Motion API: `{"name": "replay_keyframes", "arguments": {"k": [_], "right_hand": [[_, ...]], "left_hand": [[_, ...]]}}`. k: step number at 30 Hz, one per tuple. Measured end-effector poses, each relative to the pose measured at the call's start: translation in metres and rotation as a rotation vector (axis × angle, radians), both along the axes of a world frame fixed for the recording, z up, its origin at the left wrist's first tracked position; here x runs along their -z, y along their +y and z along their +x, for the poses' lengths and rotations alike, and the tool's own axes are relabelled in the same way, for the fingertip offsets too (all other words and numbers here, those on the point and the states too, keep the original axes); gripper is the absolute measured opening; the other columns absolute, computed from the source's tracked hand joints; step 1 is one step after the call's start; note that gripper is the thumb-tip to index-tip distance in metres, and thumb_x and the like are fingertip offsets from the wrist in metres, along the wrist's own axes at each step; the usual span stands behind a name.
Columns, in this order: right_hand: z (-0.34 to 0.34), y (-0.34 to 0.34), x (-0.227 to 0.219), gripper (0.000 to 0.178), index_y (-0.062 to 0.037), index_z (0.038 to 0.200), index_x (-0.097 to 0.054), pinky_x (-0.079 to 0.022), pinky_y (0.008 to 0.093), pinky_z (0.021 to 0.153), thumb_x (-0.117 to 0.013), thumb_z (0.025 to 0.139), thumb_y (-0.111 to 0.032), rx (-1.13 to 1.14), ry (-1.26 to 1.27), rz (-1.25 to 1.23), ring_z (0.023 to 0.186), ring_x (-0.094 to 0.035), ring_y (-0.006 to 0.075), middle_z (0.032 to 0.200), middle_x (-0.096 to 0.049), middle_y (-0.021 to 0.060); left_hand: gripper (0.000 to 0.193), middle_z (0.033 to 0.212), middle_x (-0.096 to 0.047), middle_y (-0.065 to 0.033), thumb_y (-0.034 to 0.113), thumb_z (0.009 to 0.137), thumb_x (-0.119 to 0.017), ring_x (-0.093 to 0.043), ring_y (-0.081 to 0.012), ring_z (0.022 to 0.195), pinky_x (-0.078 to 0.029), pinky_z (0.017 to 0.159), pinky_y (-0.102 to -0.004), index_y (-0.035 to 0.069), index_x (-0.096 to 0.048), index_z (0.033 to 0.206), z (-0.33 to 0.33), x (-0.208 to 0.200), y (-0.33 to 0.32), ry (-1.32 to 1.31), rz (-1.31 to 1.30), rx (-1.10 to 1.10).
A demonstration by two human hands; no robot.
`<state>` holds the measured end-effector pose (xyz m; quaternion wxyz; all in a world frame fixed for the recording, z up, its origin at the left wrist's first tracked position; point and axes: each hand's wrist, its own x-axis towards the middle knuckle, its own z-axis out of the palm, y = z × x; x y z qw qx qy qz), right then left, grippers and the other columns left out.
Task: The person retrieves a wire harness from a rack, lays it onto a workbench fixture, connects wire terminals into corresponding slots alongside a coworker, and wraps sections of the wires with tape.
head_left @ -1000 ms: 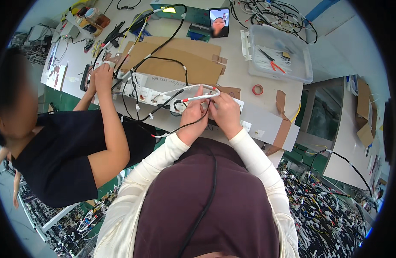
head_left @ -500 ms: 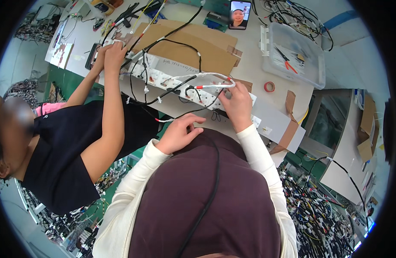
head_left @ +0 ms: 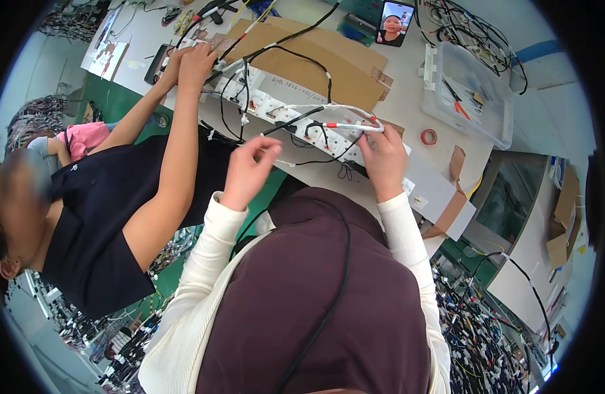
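My right hand [head_left: 386, 161] pinches the looped end of a wiring harness [head_left: 347, 125], white-sleeved with red tape bands, over the front of a long white board fitted with connectors [head_left: 266, 106]. Black branches of the harness run left along the board. To the left, my left hand [head_left: 246, 174] is raised off the board near the table's front edge, thumb and forefinger close together. Whatever lies between those fingertips is too small and blurred to make out. A thin black cable [head_left: 345, 262] hangs down over my dark red-brown apron.
At left, a co-worker's hands [head_left: 196, 62] work on the harness's far end. Brown cardboard [head_left: 302, 56] lies behind the board. A phone [head_left: 395, 23], a red tape roll [head_left: 429, 136] and a clear plastic bin [head_left: 496, 118] with orange-handled scissors stand farther right. Cable heaps [head_left: 479, 328] cover the floor.
My left hand has lifted up and left, away from my lap, and its fingers have drawn into a pinch. My right hand stays on the harness loop. The whole view has shifted slightly.
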<state>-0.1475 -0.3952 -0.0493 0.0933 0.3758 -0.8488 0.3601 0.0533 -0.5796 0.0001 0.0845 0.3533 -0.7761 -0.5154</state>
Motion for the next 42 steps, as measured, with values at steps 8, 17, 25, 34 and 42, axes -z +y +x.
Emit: {"name": "replay_keyframes", "arguments": {"k": [8,17,25,34,42], "right_hand": [[-0.003,0.001,-0.002,0.014,-0.0069,0.09,-0.072,-0.052,0.0364,0.066,-0.074,0.077,-0.011,0.033,-0.367,-0.013,0.074,-0.065,0.0261,0.083,-0.067,0.0076],[-0.004,0.002,0.001,0.021,-0.0053,0.1,-0.072,-0.056,0.031,0.068,-0.074,0.08,-0.008,-0.03,-0.274,-0.022,0.077,-0.071,0.023,0.091,-0.072,0.0112],[-0.004,0.004,-0.001,0.023,-0.0068,0.103,-0.071,-0.054,0.0317,0.069,-0.074,0.08,-0.01,-0.053,-0.229,-0.028,0.077,-0.07,0.0245,0.09,-0.071,0.0121],[-0.003,0.003,0.0,0.021,-0.0056,0.102,-0.07,-0.054,0.0325,0.07,-0.073,0.082,-0.01,-0.06,-0.228,-0.025,0.077,-0.069,0.0264,0.091,-0.07,0.0127],[-0.002,0.003,0.002,0.021,-0.0061,0.1,-0.069,-0.054,0.035,0.069,-0.073,0.08,-0.012,-0.07,-0.245,-0.058,0.076,-0.067,0.0272,0.095,-0.07,0.011]], "left_hand": [[0.04,0.104,-0.066,-0.0179,0.022,0.094,-0.061,-0.065,-0.0236,0.075,-0.053,0.071,-0.0332,-0.004,-0.056,0.123,-0.01,0.034,-0.02,-0.048,-0.543,-0.223],[0.056,0.109,-0.064,-0.0087,0.052,0.1,-0.043,-0.063,-0.0159,0.084,-0.052,0.056,-0.0281,0.004,-0.051,0.127,-0.028,0.089,-0.078,0.0,0.415,-0.471],[0.053,0.1,-0.064,-0.0067,0.052,0.101,-0.041,-0.065,-0.016,0.08,-0.051,0.053,-0.0293,0.006,-0.049,0.125,-0.038,0.108,-0.07,0.055,0.244,-0.575],[0.073,0.116,-0.065,-0.0129,0.067,0.098,-0.023,-0.069,-0.0269,0.089,-0.057,0.057,-0.0381,0.01,-0.044,0.138,-0.035,0.095,-0.109,0.019,0.58,-0.482],[0.054,0.063,-0.044,0.0022,0.064,0.098,-0.033,-0.036,-0.0095,0.047,-0.026,0.039,-0.0256,0.017,-0.052,0.118,-0.042,0.117,-0.116,0.068,0.503,-0.652]]}}
